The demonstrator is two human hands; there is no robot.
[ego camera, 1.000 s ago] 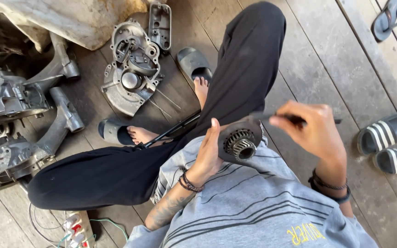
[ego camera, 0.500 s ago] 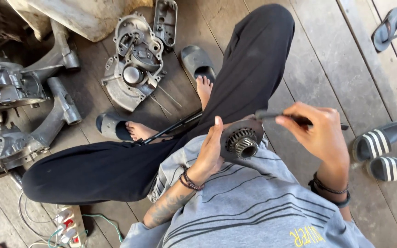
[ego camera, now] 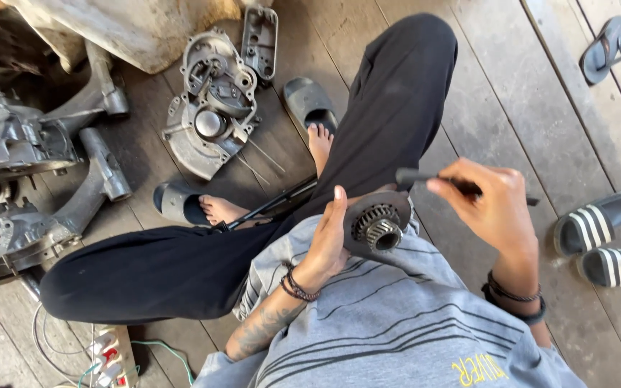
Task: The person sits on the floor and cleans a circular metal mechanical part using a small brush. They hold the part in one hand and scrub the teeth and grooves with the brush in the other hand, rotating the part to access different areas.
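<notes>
My left hand [ego camera: 328,233] cups upward, thumb raised, wrist bent, while my right hand [ego camera: 494,205] pinches shut, forearm angled in.

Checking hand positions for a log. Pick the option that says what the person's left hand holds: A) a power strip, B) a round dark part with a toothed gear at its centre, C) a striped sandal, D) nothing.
B: the left hand grips the round geared part against the lap, while the right hand holds a thin dark tool at its rim.

Five sandals [ego camera: 598,219], three engine casings [ego camera: 210,108], one toothed gear [ego camera: 376,226].
</notes>
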